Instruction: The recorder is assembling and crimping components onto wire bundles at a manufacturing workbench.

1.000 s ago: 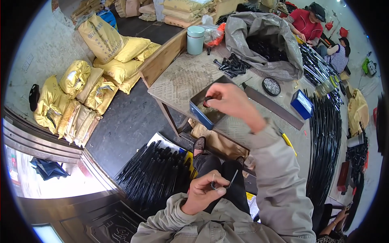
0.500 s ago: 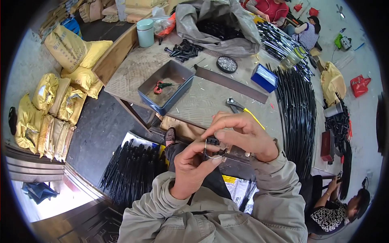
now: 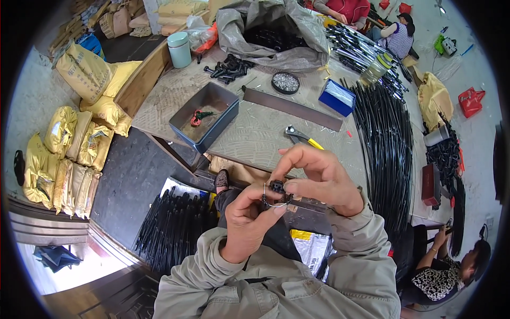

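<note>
In front of my body, at the table's near edge, both hands come together around small black parts. My left hand (image 3: 245,220) is closed, thumb against forefinger, on a thin pale bent wire (image 3: 276,206) with dark bits at its ends. Just above it, a small black plastic piece (image 3: 277,186) sits between the thumb and fingers of my right hand (image 3: 324,178). Fingers hide part of both things, and I cannot tell whether they are joined. Beyond my right hand, yellow-handled pliers (image 3: 302,136) lie on the table (image 3: 249,127).
A grey bin (image 3: 204,117) holds red-handled scissors (image 3: 197,118). Farther off are a flat metal bar (image 3: 292,109), a round dish of clear bits (image 3: 286,83) and a blue box (image 3: 337,98). Long black rods (image 3: 385,154) lie at the right; more stand by my left. Other people sit at the right.
My hands have shifted slightly left and stay close together; the black piece shows more clearly between my right fingers. The table's things appear a little farther left and lower in view.
</note>
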Action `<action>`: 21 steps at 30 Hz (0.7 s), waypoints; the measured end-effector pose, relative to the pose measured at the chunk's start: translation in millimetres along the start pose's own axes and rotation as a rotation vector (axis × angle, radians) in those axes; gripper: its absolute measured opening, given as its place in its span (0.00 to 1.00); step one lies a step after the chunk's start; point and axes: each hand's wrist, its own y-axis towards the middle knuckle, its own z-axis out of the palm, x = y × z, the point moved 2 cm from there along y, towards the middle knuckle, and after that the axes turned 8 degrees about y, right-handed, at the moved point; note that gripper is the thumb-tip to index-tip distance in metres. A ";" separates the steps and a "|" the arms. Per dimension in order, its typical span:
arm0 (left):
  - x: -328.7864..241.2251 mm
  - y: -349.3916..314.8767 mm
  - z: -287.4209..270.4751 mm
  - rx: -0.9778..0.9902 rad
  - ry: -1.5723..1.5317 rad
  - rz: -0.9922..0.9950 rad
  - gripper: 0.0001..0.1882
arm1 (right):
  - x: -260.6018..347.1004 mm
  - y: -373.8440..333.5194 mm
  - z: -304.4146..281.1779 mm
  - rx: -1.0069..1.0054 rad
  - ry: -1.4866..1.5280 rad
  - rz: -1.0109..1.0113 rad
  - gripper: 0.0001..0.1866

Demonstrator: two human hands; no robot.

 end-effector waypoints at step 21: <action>4.3 -2.5 3.0 -0.041 -0.043 -0.001 0.10 | 3.6 -1.4 9.8 -0.020 -0.544 -0.304 0.08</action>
